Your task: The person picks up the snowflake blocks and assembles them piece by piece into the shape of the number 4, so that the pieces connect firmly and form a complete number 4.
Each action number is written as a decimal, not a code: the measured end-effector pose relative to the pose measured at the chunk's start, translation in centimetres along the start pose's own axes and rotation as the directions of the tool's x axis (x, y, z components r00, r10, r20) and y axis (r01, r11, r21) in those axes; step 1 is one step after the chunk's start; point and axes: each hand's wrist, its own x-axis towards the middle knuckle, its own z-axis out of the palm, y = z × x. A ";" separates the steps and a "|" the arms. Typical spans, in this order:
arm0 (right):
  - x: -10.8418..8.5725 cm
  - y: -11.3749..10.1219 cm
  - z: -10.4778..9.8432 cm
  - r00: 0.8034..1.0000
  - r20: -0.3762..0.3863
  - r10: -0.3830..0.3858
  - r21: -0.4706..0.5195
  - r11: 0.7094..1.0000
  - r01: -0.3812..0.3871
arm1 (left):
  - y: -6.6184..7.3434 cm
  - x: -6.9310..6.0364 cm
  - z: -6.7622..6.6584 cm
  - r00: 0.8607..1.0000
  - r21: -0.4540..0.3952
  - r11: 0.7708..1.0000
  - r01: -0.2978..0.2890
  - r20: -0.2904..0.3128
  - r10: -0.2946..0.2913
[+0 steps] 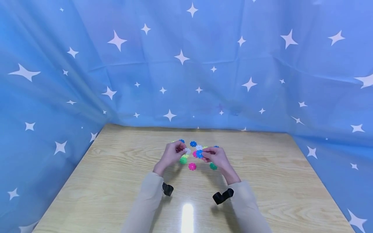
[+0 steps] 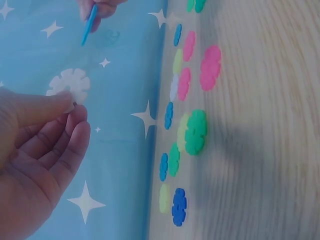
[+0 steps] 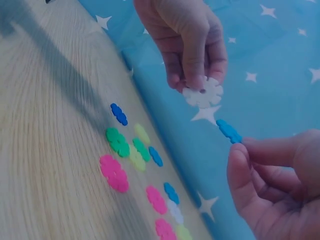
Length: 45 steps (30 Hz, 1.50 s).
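My left hand [image 1: 171,154] pinches a white notched snowflake disc [image 2: 72,82] between thumb and fingertips. Opposite it, my right hand [image 1: 218,157] holds a blue snowflake disc [image 3: 228,131] by its edge. Both discs are up off the table, close together but apart in the right wrist view. From the left wrist the blue disc [image 2: 89,25] appears edge-on. Under and around the hands lie more discs: a pink one [image 1: 192,166] towards the front, a green one [image 1: 183,160] on the left, another green one [image 1: 213,166] on the right.
Several other discs lie on the wooden table [image 1: 116,181], among them a dark blue one [image 3: 119,114] and a yellow one [image 3: 142,133]. A blue curtain [image 1: 186,77] with white stars hangs behind the table and along its sides.
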 end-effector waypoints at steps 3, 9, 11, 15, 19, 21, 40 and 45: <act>0.1 -0.1 0.3 1.000 -0.006 0.012 0.013 1.000 -0.012 | 0.2 0.1 0.1 1.000 -0.004 1.000 -0.010 0.007 0.010; 0.3 -0.4 0.8 1.000 -0.014 0.011 0.033 0.999 -0.010 | 0.6 0.2 0.3 0.998 -0.023 0.998 -0.066 0.003 0.066; 0.3 -0.4 0.8 1.000 -0.013 0.010 0.038 0.999 -0.010 | 0.7 0.3 0.3 0.997 -0.029 0.997 -0.075 0.000 0.075; 0.4 -0.5 0.8 1.000 -0.008 0.019 0.045 0.999 -0.019 | 0.9 0.3 0.4 0.996 -0.025 0.996 -0.088 -0.007 0.088; 0.4 -0.7 0.8 0.999 -0.010 0.048 0.071 0.996 -0.047 | 0.9 0.2 0.3 0.992 -0.019 0.992 -0.122 -0.017 0.121; 0.5 -0.8 0.9 0.998 -0.013 0.062 0.092 0.994 -0.060 | 0.9 0.3 0.2 0.992 -0.021 0.992 -0.126 -0.022 0.126; 0.4 -1.3 1.5 0.996 -0.025 0.083 0.209 0.975 -0.076 | 0.8 0.3 0.3 0.988 -0.012 0.989 -0.148 -0.047 0.147; 0.4 -1.3 1.7 0.995 -0.036 0.093 0.241 0.967 -0.082 | 1.0 0.3 0.3 0.984 0.002 0.985 -0.171 -0.057 0.170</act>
